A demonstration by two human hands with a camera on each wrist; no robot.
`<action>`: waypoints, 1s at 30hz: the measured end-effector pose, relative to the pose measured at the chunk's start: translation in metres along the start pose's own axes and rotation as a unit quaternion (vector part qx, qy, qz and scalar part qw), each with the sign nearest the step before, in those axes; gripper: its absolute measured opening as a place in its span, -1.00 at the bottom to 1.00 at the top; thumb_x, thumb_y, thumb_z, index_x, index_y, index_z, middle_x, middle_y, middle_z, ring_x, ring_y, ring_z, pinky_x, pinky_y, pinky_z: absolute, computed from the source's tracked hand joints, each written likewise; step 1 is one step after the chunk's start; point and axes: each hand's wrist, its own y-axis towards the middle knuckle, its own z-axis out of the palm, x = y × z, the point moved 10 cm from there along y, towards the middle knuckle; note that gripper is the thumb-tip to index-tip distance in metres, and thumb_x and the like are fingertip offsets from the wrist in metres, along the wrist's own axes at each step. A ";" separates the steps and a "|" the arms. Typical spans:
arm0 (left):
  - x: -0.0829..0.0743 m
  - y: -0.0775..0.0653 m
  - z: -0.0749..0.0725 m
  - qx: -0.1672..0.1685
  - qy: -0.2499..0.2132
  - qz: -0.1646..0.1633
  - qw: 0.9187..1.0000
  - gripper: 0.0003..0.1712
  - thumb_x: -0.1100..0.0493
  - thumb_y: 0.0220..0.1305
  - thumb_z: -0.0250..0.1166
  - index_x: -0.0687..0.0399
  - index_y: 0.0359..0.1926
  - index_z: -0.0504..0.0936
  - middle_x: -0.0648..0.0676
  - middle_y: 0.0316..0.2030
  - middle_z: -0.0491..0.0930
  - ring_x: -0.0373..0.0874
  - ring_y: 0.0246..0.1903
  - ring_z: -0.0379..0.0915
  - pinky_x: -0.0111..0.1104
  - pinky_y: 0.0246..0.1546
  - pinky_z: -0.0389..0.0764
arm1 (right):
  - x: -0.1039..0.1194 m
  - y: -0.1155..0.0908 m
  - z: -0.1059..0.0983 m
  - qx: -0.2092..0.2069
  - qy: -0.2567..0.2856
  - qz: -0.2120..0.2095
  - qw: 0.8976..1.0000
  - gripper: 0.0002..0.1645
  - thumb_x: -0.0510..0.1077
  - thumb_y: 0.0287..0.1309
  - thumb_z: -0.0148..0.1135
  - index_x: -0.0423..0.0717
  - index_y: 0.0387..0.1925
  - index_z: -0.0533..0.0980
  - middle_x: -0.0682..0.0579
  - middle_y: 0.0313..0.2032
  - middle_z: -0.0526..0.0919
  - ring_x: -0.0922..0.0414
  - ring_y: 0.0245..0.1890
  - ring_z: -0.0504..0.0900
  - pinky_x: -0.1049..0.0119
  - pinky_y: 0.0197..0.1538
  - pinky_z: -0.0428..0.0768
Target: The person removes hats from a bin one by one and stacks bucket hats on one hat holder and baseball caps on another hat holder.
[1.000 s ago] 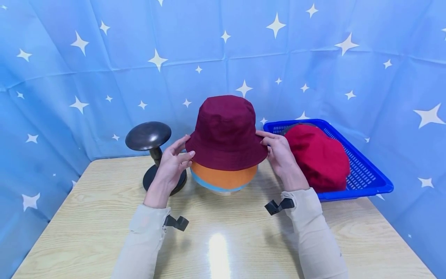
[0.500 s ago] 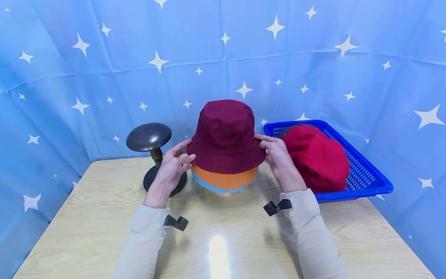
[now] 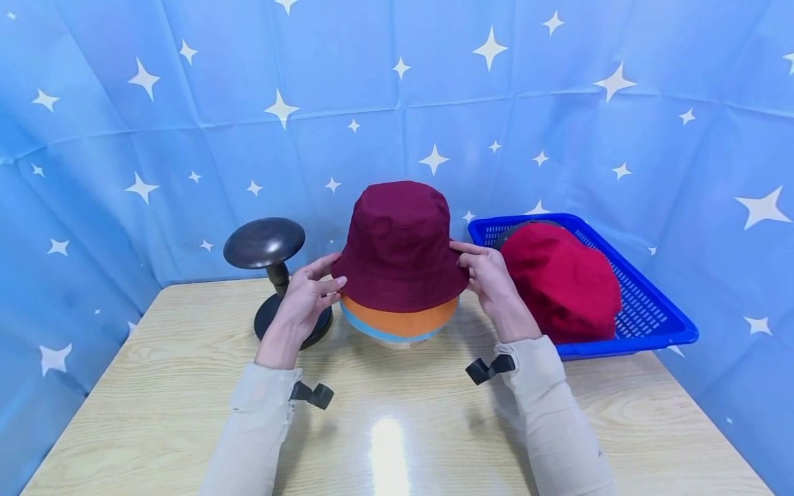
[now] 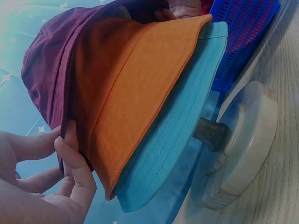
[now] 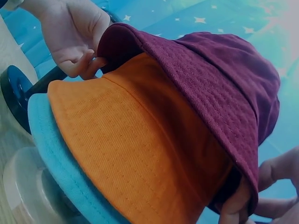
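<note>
A maroon bucket hat [image 3: 400, 241] sits over an orange bucket hat [image 3: 403, 318], and under that a light blue bucket hat [image 4: 170, 135] shows its brim. The stack rests on a stand with a pale round base [image 4: 243, 144]. My left hand [image 3: 302, 296] pinches the left edge of the maroon brim between thumb and fingers. At the opposite edge my right hand [image 3: 493, 286] pinches the brim, its fingers partly tucked beneath. In both wrist views a gap shows between the maroon brim and the orange one. The top of the stand is hidden inside the hats.
A dark hat stand [image 3: 265, 244] with a rounded top stands just left of the stack. On the right is a blue plastic basket [image 3: 657, 303] holding a red hat [image 3: 561, 282] and something dark behind it. A starry blue curtain [image 3: 347, 55] hangs behind the wooden table [image 3: 347, 427].
The maroon hat has come down slightly over the orange one, both hands still gripping its brim. My right hand has shifted a little left and down.
</note>
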 end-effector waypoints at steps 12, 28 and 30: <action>0.005 0.001 0.000 0.002 0.011 -0.019 1.000 -0.31 0.33 0.45 0.19 0.07 0.55 0.29 0.06 0.32 0.39 -0.28 -0.13 0.60 -0.51 -0.16 0.61 | -0.010 0.004 0.001 -0.009 -0.033 0.010 0.999 -0.35 -0.35 0.31 -0.08 -0.18 0.42 0.43 0.16 0.05 0.58 0.29 -0.19 0.56 0.51 -0.19 0.63; 0.009 0.001 -0.002 -0.005 0.019 -0.033 0.999 -0.33 0.36 0.45 0.18 0.07 0.53 0.32 0.10 0.36 0.40 -0.30 -0.19 0.60 -0.52 -0.20 0.61 | -0.017 0.005 0.001 -0.023 -0.044 0.024 0.998 -0.32 -0.35 0.27 -0.07 -0.16 0.43 0.43 -0.05 0.42 0.42 0.26 -0.08 0.57 0.52 -0.17 0.64; 0.009 0.001 -0.002 -0.007 0.020 -0.034 0.999 -0.33 0.35 0.45 0.18 0.06 0.53 0.32 0.09 0.35 0.40 -0.30 -0.19 0.60 -0.52 -0.21 0.61 | -0.018 0.006 0.001 -0.024 -0.041 0.025 0.999 -0.32 -0.36 0.26 -0.06 -0.17 0.43 0.42 -0.06 0.43 0.42 0.25 -0.07 0.56 0.52 -0.17 0.64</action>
